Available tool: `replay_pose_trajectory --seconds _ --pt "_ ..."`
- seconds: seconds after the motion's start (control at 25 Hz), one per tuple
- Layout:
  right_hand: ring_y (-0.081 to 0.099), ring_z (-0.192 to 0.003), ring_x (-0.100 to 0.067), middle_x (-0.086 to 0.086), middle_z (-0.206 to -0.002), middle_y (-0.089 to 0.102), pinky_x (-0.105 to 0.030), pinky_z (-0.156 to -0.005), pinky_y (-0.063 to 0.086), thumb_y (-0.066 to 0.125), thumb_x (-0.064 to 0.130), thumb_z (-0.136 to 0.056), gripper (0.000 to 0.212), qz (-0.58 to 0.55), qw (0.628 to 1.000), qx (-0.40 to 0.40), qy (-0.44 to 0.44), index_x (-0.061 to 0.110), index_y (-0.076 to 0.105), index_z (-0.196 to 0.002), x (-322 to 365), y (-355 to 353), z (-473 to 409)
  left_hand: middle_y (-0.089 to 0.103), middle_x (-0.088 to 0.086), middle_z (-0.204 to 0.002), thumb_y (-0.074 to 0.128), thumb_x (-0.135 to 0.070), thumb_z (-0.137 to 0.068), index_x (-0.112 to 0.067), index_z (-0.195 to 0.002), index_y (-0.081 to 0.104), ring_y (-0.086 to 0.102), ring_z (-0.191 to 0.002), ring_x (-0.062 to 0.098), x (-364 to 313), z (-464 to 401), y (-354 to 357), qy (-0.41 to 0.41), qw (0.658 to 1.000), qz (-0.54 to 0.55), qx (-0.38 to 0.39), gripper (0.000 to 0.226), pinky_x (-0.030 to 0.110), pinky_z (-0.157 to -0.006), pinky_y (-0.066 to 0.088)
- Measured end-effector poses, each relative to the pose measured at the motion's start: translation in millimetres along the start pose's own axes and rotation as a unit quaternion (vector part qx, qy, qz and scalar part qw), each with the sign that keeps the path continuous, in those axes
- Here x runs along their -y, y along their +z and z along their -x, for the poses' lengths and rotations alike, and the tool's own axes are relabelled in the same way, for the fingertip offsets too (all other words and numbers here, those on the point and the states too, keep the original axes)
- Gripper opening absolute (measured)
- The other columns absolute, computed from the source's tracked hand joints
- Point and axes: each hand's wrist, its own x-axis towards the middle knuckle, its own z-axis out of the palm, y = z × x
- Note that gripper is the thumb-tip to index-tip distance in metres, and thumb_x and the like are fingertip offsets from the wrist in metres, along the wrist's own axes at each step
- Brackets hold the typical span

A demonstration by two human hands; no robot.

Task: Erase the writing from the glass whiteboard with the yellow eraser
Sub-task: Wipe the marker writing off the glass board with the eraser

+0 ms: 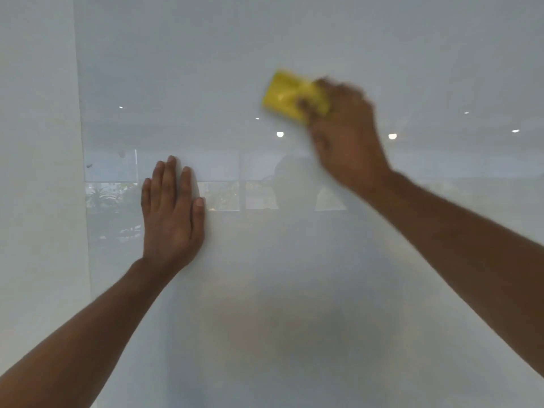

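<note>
The glass whiteboard (294, 54) fills most of the view and reflects a room with ceiling lights and windows. My right hand (344, 134) grips the yellow eraser (290, 94) and presses it against the glass at upper centre; both are motion-blurred. My left hand (172, 210) lies flat on the board lower left, fingers together and pointing up, holding nothing. Two small dark marks (120, 154) show near the board's left edge. No clear writing is visible elsewhere.
The board's left edge (84, 172) runs down the frame, with a plain pale wall (38, 172) beyond it. My own dim reflection (290, 184) shows in the glass between my hands.
</note>
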Motion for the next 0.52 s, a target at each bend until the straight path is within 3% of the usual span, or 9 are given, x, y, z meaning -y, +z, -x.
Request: replay_pose_trajectory --seconds 0.08,0.16,0.24,0.32,0.36,0.44,0.52 --pt "0.064 -0.108 -0.033 -0.011 -0.118 0.068 -0.033 -0.092 0.047 0.051 0.043 -0.105 0.037 -0.034 0.992 0.103 -0.068 0.020 0.062 -0.133 22.2 6.3 80.3 0.020 0.026 -0.168 0.035 -0.026 -0.105 0.001 -0.157 0.033 0.015 -0.158 0.042 -1.3 1.3 0.0 -0.001 1.000 0.004 0.004 0.059 0.057 -0.128 0.012" --pt "0.057 -0.120 -0.033 -0.008 -0.138 0.061 -0.037 -0.100 0.042 0.049 0.037 -0.108 0.036 -0.024 0.955 0.214 -0.203 0.028 0.054 -0.143 25.0 -11.4 181.1 0.018 0.027 -0.168 0.036 -0.026 -0.105 0.002 -0.158 0.031 0.013 -0.158 0.043 -3.2 4.2 2.0 -0.005 1.000 0.009 0.006 0.059 0.058 -0.128 0.010" --pt "0.050 -0.126 -0.036 -0.012 -0.150 0.052 -0.046 -0.108 0.039 0.047 0.023 -0.109 0.038 -0.013 0.904 0.264 -0.335 0.025 0.050 -0.147 1.2 -39.4 258.6 0.014 0.027 -0.169 0.034 -0.030 -0.105 0.001 -0.158 0.028 0.010 -0.158 0.044 -6.8 6.4 4.9 -0.010 1.000 0.016 0.012 0.062 0.058 -0.128 0.007" --pt "0.052 -0.127 -0.033 -0.010 -0.149 0.052 -0.045 -0.111 0.040 0.048 0.022 -0.108 0.038 -0.008 0.885 0.272 -0.379 0.025 0.051 -0.146 -33.8 -60.7 261.8 0.010 0.027 -0.170 0.032 -0.034 -0.104 -0.001 -0.158 0.025 0.006 -0.158 0.045 -12.7 5.6 10.5 -0.026 0.999 0.022 0.007 0.064 0.056 -0.127 0.002" --pt "0.056 -0.123 -0.028 -0.005 -0.142 0.058 -0.042 -0.108 0.044 0.051 0.027 -0.108 0.033 -0.005 0.899 0.251 -0.358 0.028 0.056 -0.140 -50.9 -67.3 243.3 0.010 0.027 -0.170 0.031 -0.037 -0.104 -0.002 -0.158 0.025 0.006 -0.158 0.045 -15.4 4.6 14.1 -0.033 0.999 0.024 0.000 0.065 0.055 -0.127 -0.001" --pt "0.066 -0.109 -0.017 0.004 -0.118 0.069 -0.034 -0.094 0.051 0.052 0.038 -0.106 0.023 0.052 0.961 0.164 -0.215 0.027 0.066 -0.121 -101.0 -83.5 183.3 0.009 0.027 -0.170 0.027 -0.042 -0.104 -0.004 -0.158 0.023 0.004 -0.158 0.045 -16.1 3.5 19.6 -0.031 0.999 0.031 -0.008 0.066 0.056 -0.127 -0.002" --pt "0.065 -0.112 -0.032 -0.009 -0.123 0.067 -0.030 -0.093 0.046 0.046 0.032 -0.105 0.032 0.158 0.986 0.056 -0.022 0.019 0.066 -0.128 -166.1 -114.8 125.8 0.008 0.026 -0.170 0.024 -0.046 -0.105 -0.006 -0.158 0.022 0.003 -0.158 0.045 -15.6 3.0 22.5 -0.018 0.999 0.036 -0.001 0.067 0.065 -0.127 0.005"
